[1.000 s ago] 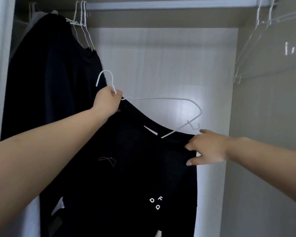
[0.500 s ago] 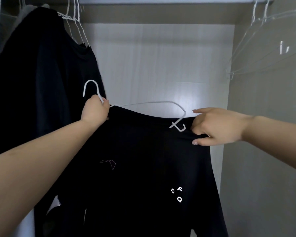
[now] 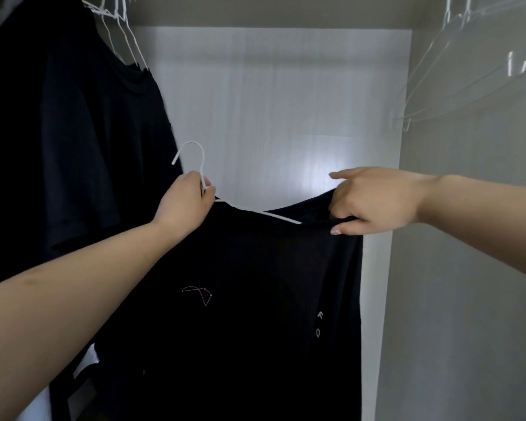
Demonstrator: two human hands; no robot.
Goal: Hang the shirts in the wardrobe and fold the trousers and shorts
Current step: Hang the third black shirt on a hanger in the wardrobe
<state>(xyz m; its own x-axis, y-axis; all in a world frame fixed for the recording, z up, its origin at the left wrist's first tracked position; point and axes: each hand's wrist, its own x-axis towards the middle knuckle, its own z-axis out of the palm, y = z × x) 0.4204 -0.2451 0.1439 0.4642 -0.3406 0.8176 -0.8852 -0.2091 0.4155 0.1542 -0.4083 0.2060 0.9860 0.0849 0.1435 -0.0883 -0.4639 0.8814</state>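
A black shirt (image 3: 240, 299) with small white letters and a thin line drawing hangs in front of me on a white wire hanger (image 3: 195, 153). My left hand (image 3: 184, 205) grips the hanger's neck just under the hook. My right hand (image 3: 374, 202) pinches the shirt's right shoulder, forefinger pointing left. Only the hook and a short piece of the hanger's wire show; the rest is inside the shirt. The hook is below the rail and hooked on nothing.
Other black shirts (image 3: 67, 141) hang on white hangers at the left of the wardrobe. Several bare hangers (image 3: 468, 71) hang at the top right against the grey side wall (image 3: 468, 268). The white back panel (image 3: 271, 101) shows between them.
My right hand has pulled the shirt's right shoulder up over the hanger's end, which was bare and is now covered. Both hands have shifted slightly and my view has tilted down, losing the rail.
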